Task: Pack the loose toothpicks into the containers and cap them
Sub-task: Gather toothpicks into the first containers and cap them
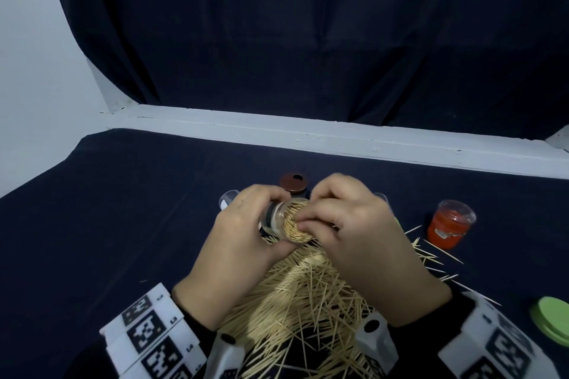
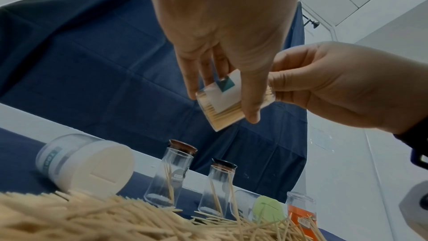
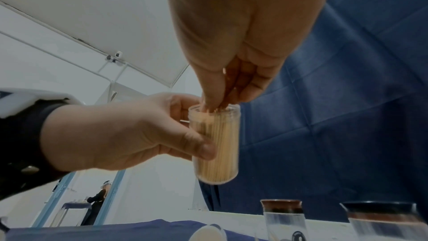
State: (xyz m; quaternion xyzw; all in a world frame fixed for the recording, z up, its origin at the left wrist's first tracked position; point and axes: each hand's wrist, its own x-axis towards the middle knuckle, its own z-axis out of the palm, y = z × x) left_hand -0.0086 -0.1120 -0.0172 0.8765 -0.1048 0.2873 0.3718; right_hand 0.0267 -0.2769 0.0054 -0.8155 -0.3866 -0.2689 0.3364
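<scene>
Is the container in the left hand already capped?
No: in the right wrist view the clear container, held by the left hand, has an open mouth where the right hand's fingertips press on the toothpicks.

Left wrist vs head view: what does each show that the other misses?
Only left wrist: two upright clear jars with dark caps and a few toothpicks inside, plus a white-capped container on its side. Only head: the held jar's open mouth, packed with toothpick ends, and a green lid at the right. Both: left hand gripping the clear jar, right hand at its mouth, loose toothpick pile, orange container.
</scene>
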